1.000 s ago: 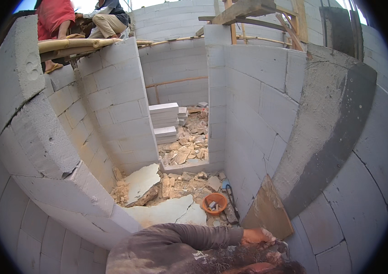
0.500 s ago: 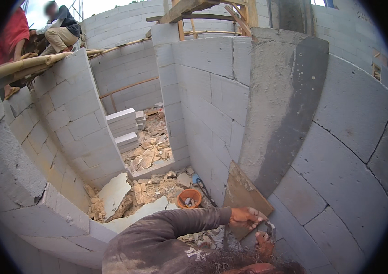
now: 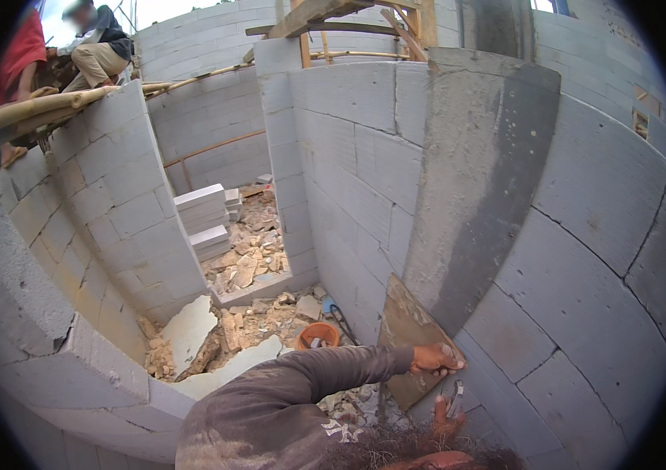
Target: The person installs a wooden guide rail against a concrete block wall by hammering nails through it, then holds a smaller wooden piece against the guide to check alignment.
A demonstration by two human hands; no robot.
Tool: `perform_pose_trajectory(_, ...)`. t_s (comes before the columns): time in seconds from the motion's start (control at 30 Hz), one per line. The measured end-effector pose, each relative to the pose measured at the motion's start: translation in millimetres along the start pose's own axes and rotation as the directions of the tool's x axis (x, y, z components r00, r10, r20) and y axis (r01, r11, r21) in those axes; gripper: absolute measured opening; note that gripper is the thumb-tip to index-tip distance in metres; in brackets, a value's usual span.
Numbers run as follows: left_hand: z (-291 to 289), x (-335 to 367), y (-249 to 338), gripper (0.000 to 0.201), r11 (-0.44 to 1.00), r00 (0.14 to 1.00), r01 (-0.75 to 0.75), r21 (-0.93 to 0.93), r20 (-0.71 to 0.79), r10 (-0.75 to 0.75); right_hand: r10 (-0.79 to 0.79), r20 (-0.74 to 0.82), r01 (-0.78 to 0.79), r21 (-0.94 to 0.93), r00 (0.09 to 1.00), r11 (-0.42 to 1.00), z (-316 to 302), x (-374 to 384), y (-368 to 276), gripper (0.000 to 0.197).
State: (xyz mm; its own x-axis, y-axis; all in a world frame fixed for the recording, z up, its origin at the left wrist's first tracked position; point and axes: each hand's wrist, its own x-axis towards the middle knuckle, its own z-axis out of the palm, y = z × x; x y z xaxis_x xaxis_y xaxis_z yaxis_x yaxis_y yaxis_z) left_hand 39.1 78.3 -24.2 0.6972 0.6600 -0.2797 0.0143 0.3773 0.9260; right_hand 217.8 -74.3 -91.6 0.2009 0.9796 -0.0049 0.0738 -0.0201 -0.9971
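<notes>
My left hand (image 3: 434,359), at the end of a dark sleeve, is closed in a pinch at the right corner of a brown board (image 3: 407,333). Whatever lies between its fingertips is too small to make out. Just below, near the bottom of the view, my right hand (image 3: 449,415) is closed around a small grey metal tool (image 3: 458,389), its tip pointing up. Its exact kind is unclear. The board leans, tilted, at the foot of a grey plastered column (image 3: 466,188), which has a darker, damp-looking strip on its right side.
Pale block walls (image 3: 583,274) rise on both sides. Rubble (image 3: 243,333) covers the floor, with an orange bucket (image 3: 319,335) and a blue object (image 3: 328,306) there. White blocks (image 3: 201,210) are stacked beyond the doorway. Two people (image 3: 99,48) are by bamboo poles (image 3: 74,102), upper left.
My left hand has moved slightly away from the tool and onto the board's corner. My right hand has shifted a little left with the tool. The whole view has shifted slightly.
</notes>
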Motion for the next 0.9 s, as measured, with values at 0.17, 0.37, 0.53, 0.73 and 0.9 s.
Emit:
perform_pose_trajectory(0.17,7,15,-29,0.026,0.956,0.967,-0.151,0.251,-0.161,0.195,-0.094,0.067,0.094,-0.007,0.993,0.996,7,-9,-8,0.02)
perform_pose_trajectory(0.37,-19,18,-88,0.023,0.988,0.976,0.132,0.084,-0.182,-0.115,-0.005,0.233,0.018,-0.053,0.972,0.998,-8,7,-67,0.018)
perform_pose_trajectory(0.53,-13,1,-119,0.022,0.792,0.964,0.138,-0.595,-0.105,-0.246,-0.095,0.336,0.112,-0.031,0.937,0.993,-15,48,-68,0.018)
perform_pose_trajectory(0.73,15,-43,-123,0.025,0.692,0.957,-0.055,-0.72,-0.236,-0.17,-0.005,0.145,0.008,-0.02,0.989,1.0,-10,62,-44,0.029)
perform_pose_trajectory(0.9,42,-68,-103,0.038,0.784,0.958,-0.096,-0.613,-0.27,-0.093,0.0,-0.039,-0.014,-0.36,0.999,0.933,-35,125,68,0.05)
